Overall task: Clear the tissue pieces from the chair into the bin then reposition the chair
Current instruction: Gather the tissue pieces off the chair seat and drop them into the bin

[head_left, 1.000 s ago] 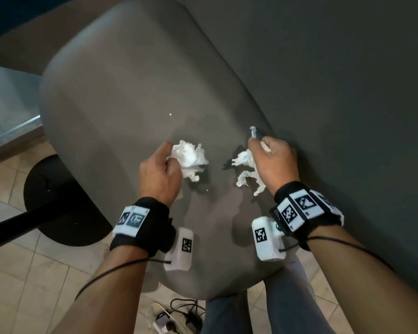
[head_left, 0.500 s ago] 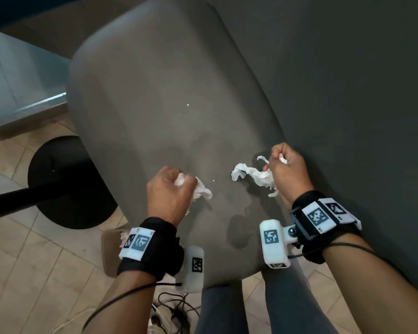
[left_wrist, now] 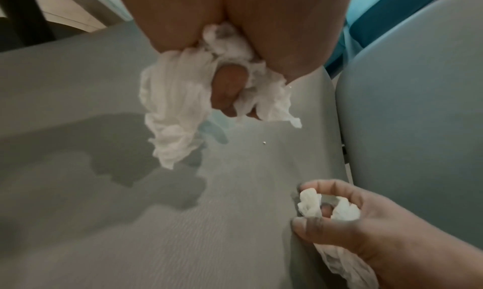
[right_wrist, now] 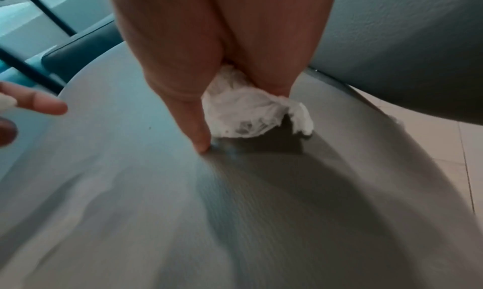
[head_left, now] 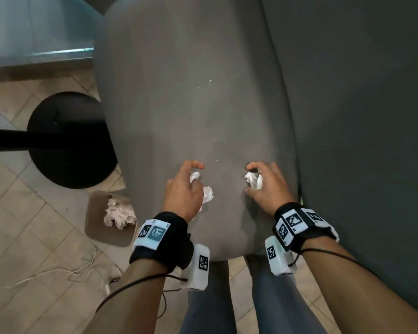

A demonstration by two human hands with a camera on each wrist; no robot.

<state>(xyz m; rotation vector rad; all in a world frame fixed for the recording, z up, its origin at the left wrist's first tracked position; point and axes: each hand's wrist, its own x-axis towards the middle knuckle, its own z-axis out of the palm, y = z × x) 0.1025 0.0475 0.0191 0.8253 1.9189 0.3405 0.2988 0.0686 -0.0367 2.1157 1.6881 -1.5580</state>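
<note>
My left hand grips a crumpled white tissue just above the near part of the grey chair seat; in the left wrist view that tissue hangs from my curled fingers. My right hand holds a second tissue wad in its curled fingers, thumb tip on the seat; the right wrist view shows this wad bunched under the palm. A small brown bin stands on the floor left of the seat, with a tissue clump inside. Tiny white crumbs dot the seat.
The dark chair back rises on the right. A black round base with a black bar stands on the tiled floor at left. Cables lie on the tiles near my legs. A pale ledge runs along the far left.
Both hands have gathered their tissues off the seat into the fists and drawn back toward the seat's near edge. The head view has shifted, bringing the bin into sight.
</note>
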